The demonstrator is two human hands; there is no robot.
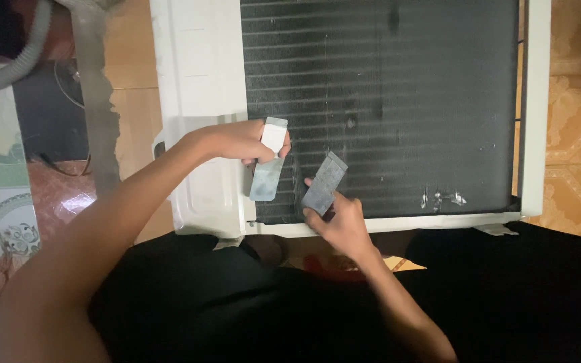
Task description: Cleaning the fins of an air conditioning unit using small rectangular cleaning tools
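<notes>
Lap: mine, dark trousers (250, 296) filling the bottom of my view, so I'm sitting right up against the unit and both arms reach it easily.
Right hand (341, 222): grip is clenched on the lower end of a flat grey pad (324, 183), tilted, with its far end resting on the fins. Held low like that, I'd say, so the flat face can lie along the fin lines.
Left hand (243, 142): grip wrapped round the upper part of a second grey pad (267, 168), whitish at the top, hanging down at the left edge of the coil, just beside the other pad but apart from it.
Coil (398, 101): dark finned panel lying face up, a few whitish flecks near its lower right.
Casing (200, 101): white frame round the coil, keeping it steady on the tiled floor (576, 128).
Far left: grey corrugated hose (15, 64), well apart from my hands.
</notes>
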